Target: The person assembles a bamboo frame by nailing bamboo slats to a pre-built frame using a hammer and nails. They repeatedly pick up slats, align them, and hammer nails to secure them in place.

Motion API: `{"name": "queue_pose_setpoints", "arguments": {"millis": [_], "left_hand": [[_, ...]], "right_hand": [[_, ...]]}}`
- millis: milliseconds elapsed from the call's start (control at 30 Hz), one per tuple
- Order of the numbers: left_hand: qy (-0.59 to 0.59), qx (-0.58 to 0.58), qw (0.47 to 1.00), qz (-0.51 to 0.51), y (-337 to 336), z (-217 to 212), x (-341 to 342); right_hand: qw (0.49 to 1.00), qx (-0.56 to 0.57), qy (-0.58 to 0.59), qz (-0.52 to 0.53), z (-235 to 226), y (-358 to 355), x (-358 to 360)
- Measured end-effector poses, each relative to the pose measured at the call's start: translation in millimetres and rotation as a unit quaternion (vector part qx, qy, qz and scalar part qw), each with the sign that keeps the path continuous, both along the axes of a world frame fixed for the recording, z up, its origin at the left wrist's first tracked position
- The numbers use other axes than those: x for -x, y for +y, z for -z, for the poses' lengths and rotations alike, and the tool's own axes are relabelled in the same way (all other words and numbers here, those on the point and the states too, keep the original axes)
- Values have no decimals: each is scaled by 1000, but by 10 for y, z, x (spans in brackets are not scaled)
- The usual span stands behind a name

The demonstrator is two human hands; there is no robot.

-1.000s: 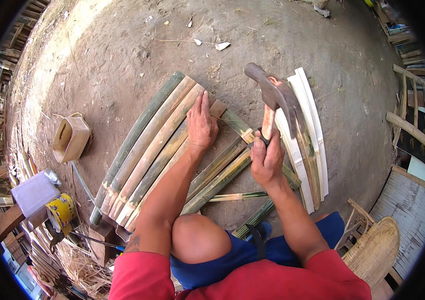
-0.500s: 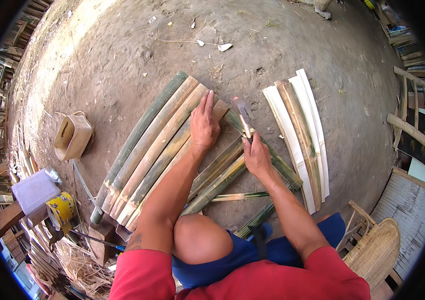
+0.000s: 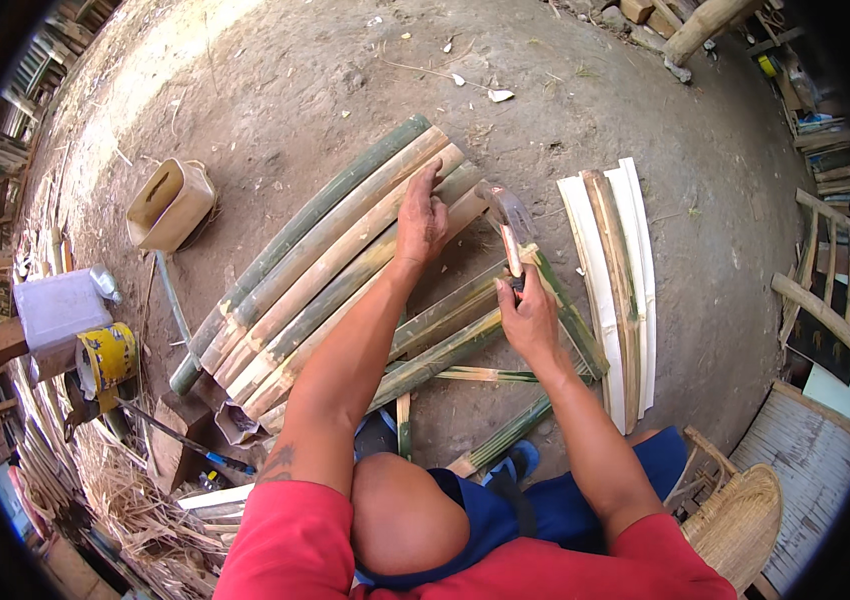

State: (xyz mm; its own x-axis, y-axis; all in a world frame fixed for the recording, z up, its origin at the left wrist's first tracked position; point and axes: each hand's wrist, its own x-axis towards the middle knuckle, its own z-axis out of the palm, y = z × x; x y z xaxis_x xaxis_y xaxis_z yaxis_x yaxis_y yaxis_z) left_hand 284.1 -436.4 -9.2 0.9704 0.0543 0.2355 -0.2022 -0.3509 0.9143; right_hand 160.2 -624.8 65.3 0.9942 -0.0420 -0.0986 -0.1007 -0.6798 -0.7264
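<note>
Several split bamboo slats [image 3: 330,235] lie side by side on the ground, slanting up to the right. My left hand [image 3: 421,222] rests on them near their far ends, fingers partly bent and apart, gripping nothing visible. In my right hand [image 3: 530,325] is a hammer-like tool [image 3: 510,215], its metal head blurred beside the slat ends; my fingers are wrapped round its handle. Under my right hand a green bamboo piece [image 3: 573,325] crosses the frame of pieces below. Other bamboo lengths [image 3: 445,355] run beneath my forearms toward my knee.
To the right lies a group of pale and brown bamboo strips [image 3: 617,290]. A cut-open plastic container [image 3: 173,205] stands on the left, above a yellow tin [image 3: 107,358] and a pale box [image 3: 63,305]. At lower right are a woven seat [image 3: 740,525] and a metal sheet [image 3: 805,450].
The view has shifted, so most of the scene sits differently in it. My left hand's fingers are more bent. The tool's head is now closer to the slat ends.
</note>
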Motion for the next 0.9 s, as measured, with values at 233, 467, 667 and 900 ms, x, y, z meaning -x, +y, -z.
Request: {"name": "queue_pose_setpoints", "arguments": {"millis": [233, 467, 667, 900], "left_hand": [[9, -122, 949, -289, 1898, -331, 2325], [199, -241, 835, -452, 3400, -554, 4229], [458, -426, 745, -230, 3686, -86, 4126], [469, -431, 730, -248, 3753, 149, 4146]], "right_hand": [[974, -22, 72, -213, -131, 1315, 606], [902, 10, 120, -414, -37, 2751, 1094], [894, 61, 91, -435, 216, 3332, 1228], [889, 116, 92, -434, 311, 3393, 1210]]}}
